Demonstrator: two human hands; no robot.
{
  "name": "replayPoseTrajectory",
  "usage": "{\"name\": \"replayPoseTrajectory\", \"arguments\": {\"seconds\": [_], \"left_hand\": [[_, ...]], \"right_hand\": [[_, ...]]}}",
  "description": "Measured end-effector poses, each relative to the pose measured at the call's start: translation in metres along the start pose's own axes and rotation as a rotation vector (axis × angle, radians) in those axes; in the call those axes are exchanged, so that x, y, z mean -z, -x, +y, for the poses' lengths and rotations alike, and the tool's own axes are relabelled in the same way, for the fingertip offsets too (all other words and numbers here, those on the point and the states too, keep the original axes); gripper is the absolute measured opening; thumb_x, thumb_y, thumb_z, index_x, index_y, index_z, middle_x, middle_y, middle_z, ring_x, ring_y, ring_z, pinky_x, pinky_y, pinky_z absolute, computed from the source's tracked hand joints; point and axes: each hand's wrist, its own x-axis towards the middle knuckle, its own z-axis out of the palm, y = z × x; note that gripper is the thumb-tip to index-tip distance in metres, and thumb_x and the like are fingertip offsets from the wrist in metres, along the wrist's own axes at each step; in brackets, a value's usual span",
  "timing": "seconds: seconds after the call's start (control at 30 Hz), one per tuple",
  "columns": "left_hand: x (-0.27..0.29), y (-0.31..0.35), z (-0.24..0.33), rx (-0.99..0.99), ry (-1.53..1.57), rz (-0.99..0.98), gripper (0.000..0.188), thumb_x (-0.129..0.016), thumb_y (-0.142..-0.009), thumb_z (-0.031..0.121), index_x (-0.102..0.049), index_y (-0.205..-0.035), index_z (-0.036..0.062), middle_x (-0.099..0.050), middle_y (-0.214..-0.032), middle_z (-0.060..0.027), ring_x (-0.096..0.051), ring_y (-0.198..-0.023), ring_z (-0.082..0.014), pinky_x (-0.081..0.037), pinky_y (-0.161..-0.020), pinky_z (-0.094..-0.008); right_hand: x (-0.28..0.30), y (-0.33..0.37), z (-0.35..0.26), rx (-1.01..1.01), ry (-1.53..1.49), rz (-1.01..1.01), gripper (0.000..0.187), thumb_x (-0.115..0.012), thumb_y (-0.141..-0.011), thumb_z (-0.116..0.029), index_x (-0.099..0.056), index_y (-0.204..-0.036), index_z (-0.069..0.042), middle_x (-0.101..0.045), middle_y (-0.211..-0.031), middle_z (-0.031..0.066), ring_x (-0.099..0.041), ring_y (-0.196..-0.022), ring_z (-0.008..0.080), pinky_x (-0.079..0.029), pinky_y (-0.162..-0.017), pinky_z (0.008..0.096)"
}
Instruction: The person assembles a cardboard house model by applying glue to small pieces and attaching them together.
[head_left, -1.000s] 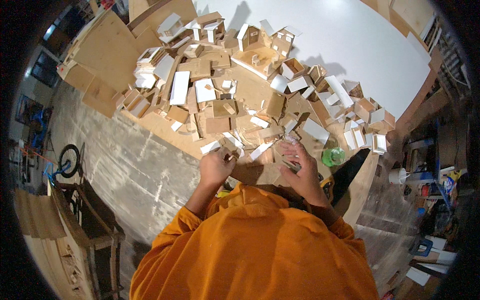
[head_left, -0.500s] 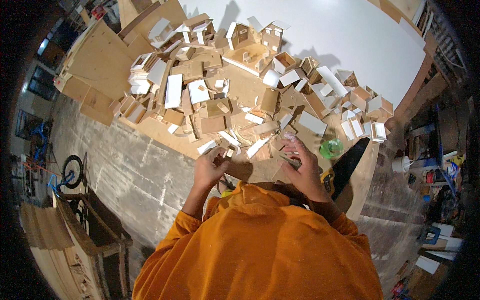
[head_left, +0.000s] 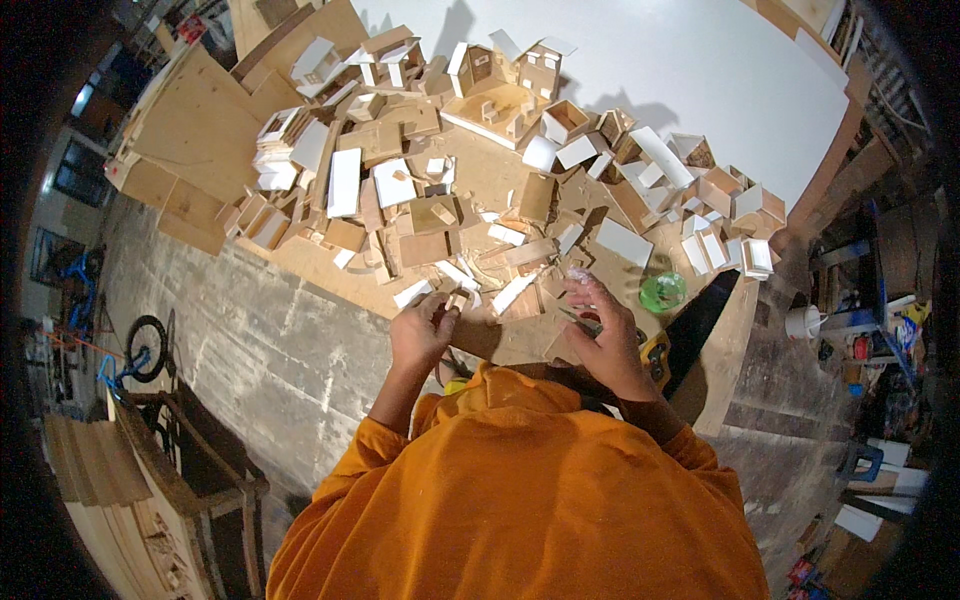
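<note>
In my left hand (head_left: pixel 420 338), thumb and fingers pinch a small pale wood piece (head_left: pixel 459 298) above the near edge of the work board. My right hand (head_left: pixel 612 338) is a short way to the right, its index finger raised and whitish stuff on the fingertips. Between its thumb and curled fingers sits a thin, grey, pointed tool (head_left: pixel 580 321), mostly hidden by the palm. White and brown board offcuts (head_left: pixel 514 294) lie just beyond both hands. A green translucent round container (head_left: pixel 662 292) stands right of my right hand, near a dark-bladed handsaw (head_left: pixel 703 325).
Small model houses (head_left: pixel 541 70) and box shapes stand along the far side of the board, beside a large white panel (head_left: pixel 700 80). Plywood sheets (head_left: pixel 200 130) lean at the left. On the floor are a wooden frame (head_left: pixel 190 480) and a blue bicycle (head_left: pixel 130 355).
The small wood piece in my left hand has turned and risen slightly between the fingertips. My right hand stays nearly in place; the whole view has shifted a little.
</note>
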Motion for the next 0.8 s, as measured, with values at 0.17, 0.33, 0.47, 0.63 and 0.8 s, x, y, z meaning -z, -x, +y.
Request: {"name": "replayPoseTrajectory", "arguments": {"seconds": [0.17,0.33,0.47,0.63,0.8], "left_hand": [[0.000,-0.001,-0.002,0.021,0.037,-0.042,0.030,-0.067,-0.079,0.023,-0.065,-0.103,0.0050,-0.066,-0.091,-0.0133,-0.066,-0.077,-0.0298,-0.052,-0.069,-0.0377],[-0.002,0.000,-0.002,0.025,0.038,-0.005,0.029,-0.066,-0.080,0.023,-0.066,-0.102,0.0048,-0.066,-0.093,-0.0141,-0.066,-0.078,-0.0312,-0.052,-0.070,-0.0374],[-0.004,0.001,-0.006,0.000,0.069,0.021,0.026,-0.064,-0.082,0.023,-0.067,-0.100,0.0041,-0.066,-0.094,-0.0151,-0.065,-0.080,-0.0327,-0.052,-0.071,-0.0374],[-0.006,0.002,-0.005,-0.033,0.125,0.074,0.022,-0.063,-0.085,0.021,-0.068,-0.096,0.0028,-0.067,-0.091,-0.0144,-0.066,-0.077,-0.0309,-0.052,-0.069,-0.0353],[-0.013,0.005,-0.024,0.270,0.811,-0.032,0.021,-0.061,-0.089,0.020,-0.067,-0.084,0.0002,-0.066,-0.076,-0.0070,-0.063,-0.067,-0.0190,-0.049,-0.063,-0.0293]], "right_hand": [[-0.001,0.001,0.000,-0.007,-0.018,0.003,0.062,-0.067,-0.076,-0.003,-0.042,-0.133,-0.002,-0.058,-0.120,0.0172,-0.062,-0.101,0.0278,-0.051,-0.080,0.0365],[-0.003,0.003,0.006,-0.003,0.003,0.009,0.061,-0.066,-0.077,-0.002,-0.042,-0.133,-0.002,-0.059,-0.119,0.0175,-0.063,-0.100,0.0278,-0.051,-0.081,0.0365],[-0.003,0.003,0.004,-0.018,0.010,-0.001,0.062,-0.066,-0.077,-0.001,-0.042,-0.133,-0.003,-0.059,-0.118,0.0173,-0.062,-0.100,0.0275,-0.051,-0.082,0.0362],[-0.003,0.003,0.005,-0.025,0.009,-0.008,0.062,-0.065,-0.078,-0.002,-0.042,-0.135,-0.004,-0.060,-0.118,0.0152,-0.062,-0.101,0.0251,-0.050,-0.083,0.0342],[-0.001,0.003,0.004,-0.044,0.024,-0.018,0.060,-0.063,-0.080,-0.002,-0.041,-0.136,-0.005,-0.061,-0.120,0.0109,-0.061,-0.102,0.0202,-0.050,-0.084,0.0299]]}}
